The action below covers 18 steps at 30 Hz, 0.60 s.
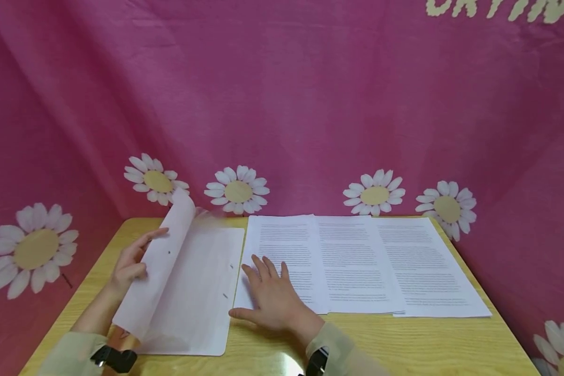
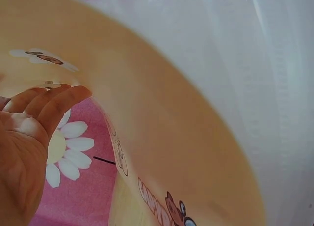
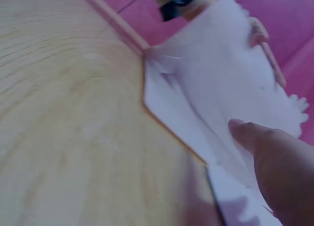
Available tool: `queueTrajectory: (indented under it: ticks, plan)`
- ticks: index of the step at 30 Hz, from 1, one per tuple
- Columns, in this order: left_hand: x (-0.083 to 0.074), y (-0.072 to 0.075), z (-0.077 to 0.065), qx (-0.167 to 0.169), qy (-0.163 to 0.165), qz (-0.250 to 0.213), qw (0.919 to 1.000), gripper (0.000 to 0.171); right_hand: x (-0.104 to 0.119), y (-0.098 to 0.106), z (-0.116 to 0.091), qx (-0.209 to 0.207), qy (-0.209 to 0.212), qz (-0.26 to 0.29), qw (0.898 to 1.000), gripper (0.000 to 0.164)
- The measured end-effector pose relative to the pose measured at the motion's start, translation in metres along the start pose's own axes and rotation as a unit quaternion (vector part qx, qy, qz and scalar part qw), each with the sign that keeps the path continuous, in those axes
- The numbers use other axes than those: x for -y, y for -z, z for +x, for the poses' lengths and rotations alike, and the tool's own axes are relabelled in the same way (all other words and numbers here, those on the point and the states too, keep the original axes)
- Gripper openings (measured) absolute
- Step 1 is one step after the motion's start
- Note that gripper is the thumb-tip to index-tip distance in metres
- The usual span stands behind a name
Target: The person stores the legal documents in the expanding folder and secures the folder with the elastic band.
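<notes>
A folder with a white inside lies at the left of the table, its left cover raised and curved. The outside of that cover is orange with cartoon prints, as the left wrist view shows. My left hand holds the cover by its left edge, several fingers lying against the orange side. My right hand is spread, palm down, between the folder and the left printed sheet. Its fingertips overlap that sheet in the head view, and nothing is in its grasp.
Printed pages lie side by side to the right, with a middle sheet and a right sheet, their edges overlapping. The wooden table meets a pink cloth with daisies at the back and both sides.
</notes>
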<state>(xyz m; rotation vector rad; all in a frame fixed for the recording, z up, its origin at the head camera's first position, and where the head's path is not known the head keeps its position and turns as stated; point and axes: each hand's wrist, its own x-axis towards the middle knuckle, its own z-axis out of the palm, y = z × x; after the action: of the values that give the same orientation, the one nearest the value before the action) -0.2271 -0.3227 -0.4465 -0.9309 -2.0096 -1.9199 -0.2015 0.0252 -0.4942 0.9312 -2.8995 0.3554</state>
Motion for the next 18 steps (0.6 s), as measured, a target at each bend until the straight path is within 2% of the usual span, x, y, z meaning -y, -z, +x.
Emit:
queueTrajectory:
  ticks: [7,12,18]
  plan:
    - [-0.005,-0.002,-0.002,-0.012,0.024,0.001,0.9996,0.074,-0.025,0.021,-0.002,-0.031,-0.028,0.043,0.998,0.103]
    - [-0.005,-0.003,-0.001,-0.004,0.028,-0.011,0.9996,0.075,-0.041,0.032,-0.004,-0.051,-0.048,0.057,0.996,0.103]
    - [-0.006,-0.005,-0.001,-0.014,0.034,-0.002,0.9993,0.078,-0.063,0.038,-0.008,-0.075,-0.112,0.131,0.982,0.097]
